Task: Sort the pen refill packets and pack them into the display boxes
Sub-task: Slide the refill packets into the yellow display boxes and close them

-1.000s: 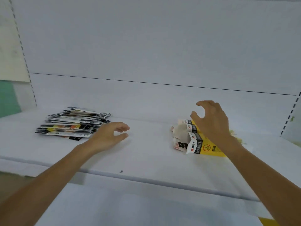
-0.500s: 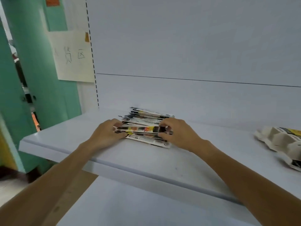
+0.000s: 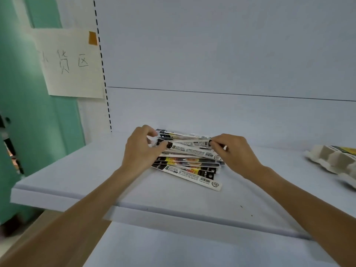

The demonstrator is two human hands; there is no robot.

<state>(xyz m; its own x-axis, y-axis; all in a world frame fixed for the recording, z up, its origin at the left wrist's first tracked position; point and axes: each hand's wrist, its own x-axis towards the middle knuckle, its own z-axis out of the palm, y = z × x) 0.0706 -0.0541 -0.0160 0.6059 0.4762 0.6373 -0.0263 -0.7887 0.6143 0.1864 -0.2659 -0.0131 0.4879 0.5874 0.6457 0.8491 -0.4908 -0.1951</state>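
Near the back left corner of the shelf (image 3: pixel 77 182), the left hand (image 3: pixel 140 153) and the right hand (image 3: pixel 234 154), well apart a second ago, now pinch opposite ends of the top refill packets (image 3: pixel 189 148), so I think sorting starts now.

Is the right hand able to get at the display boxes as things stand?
Probably yes: only bare shelf lies between the right hand and the display boxes, though it pinches packets.
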